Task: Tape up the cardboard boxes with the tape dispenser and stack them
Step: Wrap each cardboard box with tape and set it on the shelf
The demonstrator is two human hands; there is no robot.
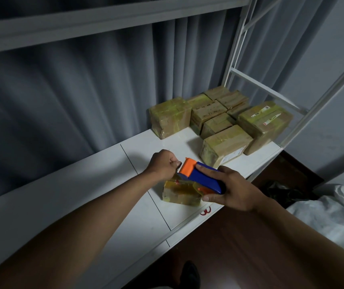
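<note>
A small cardboard box [179, 193], wrapped in yellowish tape, lies on the white shelf [108, 197] near its front edge. My right hand [232, 189] grips a blue and orange tape dispenser [203, 177] held just above the box. My left hand [165, 164] is curled at the dispenser's orange front end and pinches the tape end there; the tape itself is hard to see. Several taped cardboard boxes [225, 119] stand grouped at the shelf's far right.
A grey curtain [73, 97] hangs behind the shelf. White metal uprights [235, 51] and an upper shelf board frame it. White cloth [332, 222] and a dark bag lie on the brown floor at the right. A red mark [205, 211] sits on the shelf edge.
</note>
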